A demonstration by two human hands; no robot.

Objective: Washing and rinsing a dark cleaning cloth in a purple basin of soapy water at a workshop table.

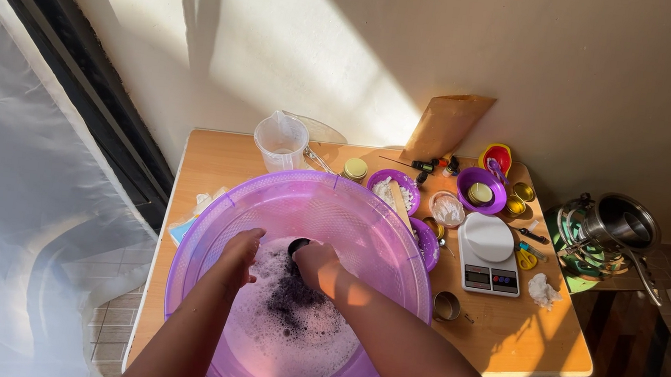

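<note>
A large translucent purple basin (212,224) sits on a wooden table (523,331) and holds foamy water with a dark purple-black patch (292,302). Both my hands are inside it. My right hand (316,265) is closed around a small dark round object (298,245) at the foam's far edge. My left hand (238,255) rests at the foam's left edge with fingers curled down; whether it holds anything is hidden.
Behind the basin stand a clear measuring jug (280,143), small purple bowls (481,189), a gold lid (355,168) and a brown paper bag (446,125). A white kitchen scale (489,254), yellow scissors (526,259) and a small metal tin (446,306) lie right. A steel pot (621,224) sits beyond.
</note>
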